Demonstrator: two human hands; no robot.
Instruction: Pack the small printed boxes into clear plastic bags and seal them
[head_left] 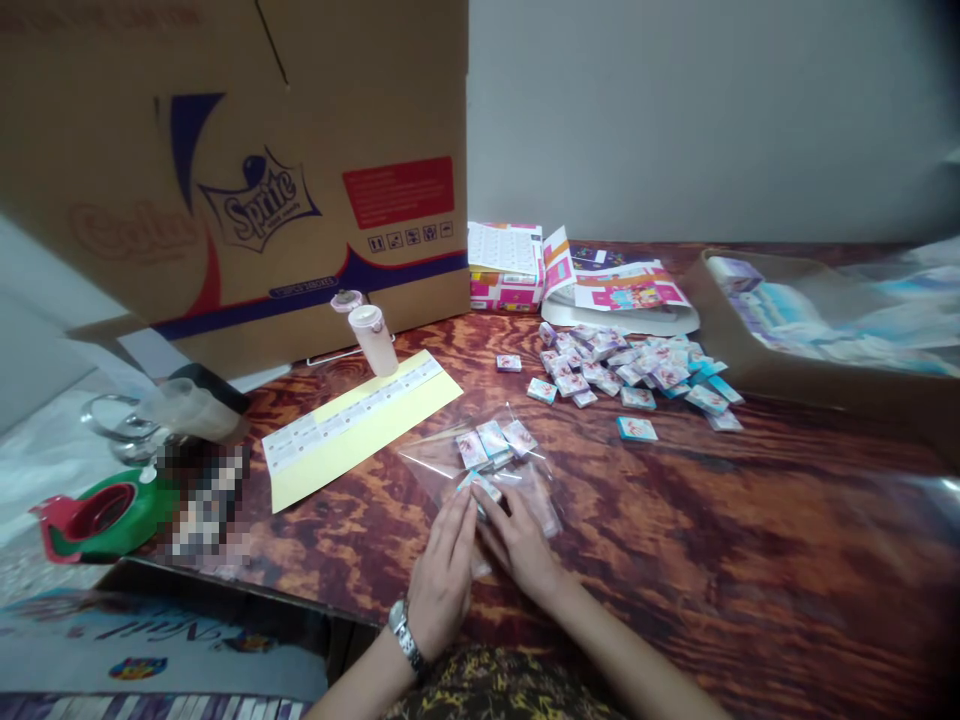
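Observation:
A clear plastic bag (551, 465) lies on the table in front of me with several small printed boxes (493, 438) in it. My left hand (442, 565) reaches in from below, its fingers close together on the near part of the bag. On the other side, my right hand (525, 548) has its fingers bent inward, fingertips almost meeting the left ones. A small blue-and-white box shows at the fingertips of both hands. Whether that box is under the film or on top cannot be made out.
A pile of small boxes (600, 362) lies beyond the bag. Left stand a yellow label sheet (367, 440), a pale bottle (375, 345) and a green-red tape dispenser (97, 515). A large carton (315, 120) rises behind; an open cardboard box (810, 375) stands right.

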